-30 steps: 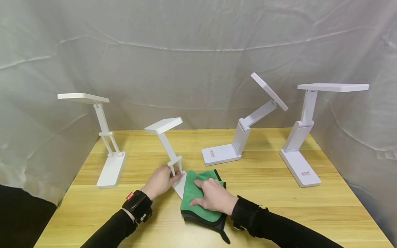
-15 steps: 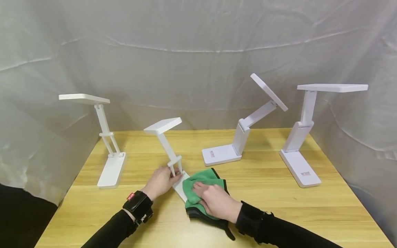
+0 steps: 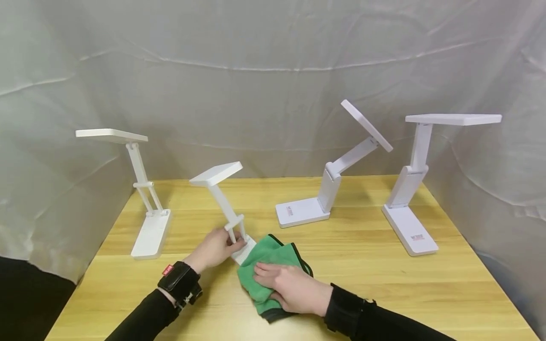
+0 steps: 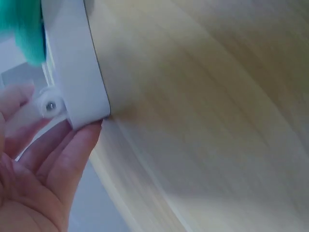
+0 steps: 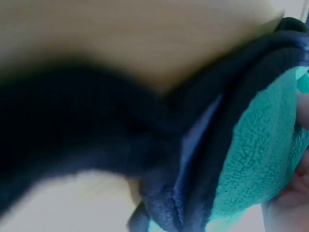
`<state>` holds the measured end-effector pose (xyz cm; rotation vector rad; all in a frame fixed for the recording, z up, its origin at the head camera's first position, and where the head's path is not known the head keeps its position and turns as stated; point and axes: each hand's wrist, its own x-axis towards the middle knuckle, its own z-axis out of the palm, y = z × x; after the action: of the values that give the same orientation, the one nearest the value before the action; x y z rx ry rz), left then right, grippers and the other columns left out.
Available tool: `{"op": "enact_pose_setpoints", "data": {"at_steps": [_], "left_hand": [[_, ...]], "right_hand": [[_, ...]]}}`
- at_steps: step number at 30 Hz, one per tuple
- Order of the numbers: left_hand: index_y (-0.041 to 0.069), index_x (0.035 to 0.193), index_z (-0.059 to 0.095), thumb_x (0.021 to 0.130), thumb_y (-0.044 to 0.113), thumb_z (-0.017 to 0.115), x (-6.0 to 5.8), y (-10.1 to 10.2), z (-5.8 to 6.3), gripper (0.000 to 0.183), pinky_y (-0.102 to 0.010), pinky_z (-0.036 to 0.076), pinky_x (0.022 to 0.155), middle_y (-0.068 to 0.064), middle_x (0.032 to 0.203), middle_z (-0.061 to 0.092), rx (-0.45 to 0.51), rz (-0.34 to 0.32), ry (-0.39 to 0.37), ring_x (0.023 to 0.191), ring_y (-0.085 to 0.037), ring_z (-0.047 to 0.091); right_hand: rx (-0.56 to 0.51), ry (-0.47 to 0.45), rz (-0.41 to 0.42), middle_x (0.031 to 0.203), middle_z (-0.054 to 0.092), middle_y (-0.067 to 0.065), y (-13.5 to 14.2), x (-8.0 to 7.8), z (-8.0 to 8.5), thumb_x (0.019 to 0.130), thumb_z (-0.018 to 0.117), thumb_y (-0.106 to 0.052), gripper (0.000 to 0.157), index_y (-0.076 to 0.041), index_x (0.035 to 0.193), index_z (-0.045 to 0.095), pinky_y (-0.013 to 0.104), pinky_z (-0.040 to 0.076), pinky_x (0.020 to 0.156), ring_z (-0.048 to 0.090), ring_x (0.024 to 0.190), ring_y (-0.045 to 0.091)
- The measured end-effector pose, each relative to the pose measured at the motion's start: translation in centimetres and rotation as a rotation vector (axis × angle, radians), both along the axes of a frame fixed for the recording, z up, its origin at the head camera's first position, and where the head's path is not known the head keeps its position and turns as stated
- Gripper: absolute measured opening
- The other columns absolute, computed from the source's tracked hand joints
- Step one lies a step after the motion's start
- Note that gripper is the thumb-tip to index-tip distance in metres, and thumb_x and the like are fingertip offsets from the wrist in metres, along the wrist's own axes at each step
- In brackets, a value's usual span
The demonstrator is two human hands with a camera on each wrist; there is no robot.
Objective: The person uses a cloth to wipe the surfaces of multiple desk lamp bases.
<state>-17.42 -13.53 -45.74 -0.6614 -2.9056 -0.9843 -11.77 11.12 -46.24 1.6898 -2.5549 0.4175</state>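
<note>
In the head view, a small white desk lamp [image 3: 223,203] stands left of centre, its head raised on a folding arm. My left hand [image 3: 213,248] grips the back end of its base [image 3: 242,252], thumb on top by the hinge; the left wrist view has the fingertips under the base end [image 4: 77,67]. My right hand [image 3: 296,290] holds a green cloth [image 3: 273,253] with black edging against the front of the base, covering that part. Close up in the right wrist view, the folded cloth [image 5: 260,145] lies between thumb and fingers, partly out of frame.
Three more white desk lamps stand on the wooden table [image 3: 362,279]: a left lamp [image 3: 151,234], a back lamp [image 3: 303,211] with tilted head, and a right lamp [image 3: 410,231]. Grey fabric [image 3: 273,104] hangs behind and at both sides.
My right hand first slid right with the cloth, then left and down, bunching it over the base front. The gripped lamp shifted slightly left. My left hand keeps its grip.
</note>
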Motion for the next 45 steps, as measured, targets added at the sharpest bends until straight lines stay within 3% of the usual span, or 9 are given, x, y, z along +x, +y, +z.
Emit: {"op": "enact_pose_setpoints", "data": {"at_steps": [5,10,14,24,29,36,39,42,45], "left_hand": [[0.011,0.096,0.068,0.087,0.034,0.067,-0.7,-0.1,2.0,0.024,-0.024,0.047,0.047,0.004,0.07,0.063,0.152,-0.015,-0.031,0.055,-0.007,0.053],[0.01,0.113,0.067,0.094,0.041,0.056,-1.6,0.4,4.1,0.038,-0.034,0.053,0.069,-0.005,0.091,0.069,0.249,-0.065,-0.108,0.078,-0.015,0.062],[0.007,0.108,0.068,0.1,0.035,0.045,-1.7,0.5,4.3,0.037,-0.04,0.053,0.078,-0.013,0.098,0.069,0.219,-0.103,-0.233,0.088,-0.023,0.064],[0.007,0.103,0.068,0.102,0.033,0.041,-2.1,0.7,4.1,0.038,-0.041,0.052,0.079,-0.009,0.098,0.069,0.164,-0.126,-0.188,0.09,-0.021,0.063],[0.007,0.103,0.069,0.101,0.033,0.043,-1.8,0.4,4.1,0.037,-0.04,0.052,0.082,-0.007,0.1,0.069,0.154,-0.096,-0.185,0.094,-0.02,0.063],[0.009,0.107,0.068,0.101,0.032,0.043,-1.6,0.2,4.5,0.034,-0.039,0.052,0.085,-0.004,0.103,0.069,0.14,-0.104,-0.182,0.099,-0.021,0.063],[0.007,0.113,0.065,0.102,0.03,0.042,-1.6,0.3,4.6,0.034,-0.041,0.052,0.086,-0.008,0.108,0.068,0.138,-0.138,-0.184,0.102,-0.023,0.063],[0.006,0.115,0.064,0.102,0.028,0.042,-1.7,0.4,4.5,0.034,-0.041,0.052,0.086,-0.009,0.109,0.068,0.137,-0.158,-0.187,0.103,-0.025,0.062],[0.007,0.114,0.064,0.102,0.028,0.042,-1.6,0.5,4.4,0.033,-0.041,0.052,0.086,-0.009,0.11,0.068,0.146,-0.151,-0.201,0.103,-0.025,0.062]], "right_hand": [[0.025,-0.031,0.038,0.137,0.051,0.006,0.8,-0.2,0.4,0.085,0.067,-0.009,0.048,-0.009,0.131,0.056,0.034,0.041,0.103,0.042,0.13,0.017],[0.095,0.032,0.1,0.134,0.054,0.004,0.3,-1.0,1.2,0.083,0.069,-0.012,0.046,-0.011,0.128,0.059,0.032,0.041,0.101,0.045,0.128,0.017],[0.095,-0.014,0.101,0.136,0.052,0.005,-0.8,-1.7,1.4,0.088,0.066,-0.025,0.047,-0.011,0.131,0.056,0.031,0.042,0.101,0.043,0.129,0.018],[0.104,0.029,-0.195,0.132,0.056,0.013,-1.8,-2.4,1.2,0.095,0.055,-0.036,0.044,-0.008,0.129,0.057,0.034,0.055,0.081,0.051,0.122,0.022],[0.074,0.004,-0.171,0.13,0.057,0.013,0.2,-1.7,1.1,0.093,0.06,-0.027,0.038,-0.008,0.126,0.06,0.035,0.056,0.078,0.054,0.118,0.022],[-0.082,-0.2,-0.131,0.126,0.059,0.011,3.2,-0.9,0.5,0.085,0.067,-0.007,0.036,-0.008,0.121,0.064,0.036,0.049,0.093,0.052,0.118,0.015],[-0.138,-0.36,-0.215,0.125,0.058,0.013,3.5,-0.9,0.5,0.088,0.065,-0.01,0.036,-0.006,0.123,0.061,0.023,0.055,0.07,0.064,0.077,0.001],[-0.19,-0.476,-0.324,0.125,0.058,0.016,2.9,-1.5,0.5,0.09,0.064,-0.018,0.037,-0.003,0.124,0.059,0.016,0.045,0.046,0.038,0.042,-0.003],[-0.2,-0.492,-0.381,0.124,0.059,0.018,1.4,-2.7,0.5,0.09,0.064,-0.024,0.042,0.001,0.123,0.059,0.016,0.039,0.042,0.028,0.038,0.0]]}}
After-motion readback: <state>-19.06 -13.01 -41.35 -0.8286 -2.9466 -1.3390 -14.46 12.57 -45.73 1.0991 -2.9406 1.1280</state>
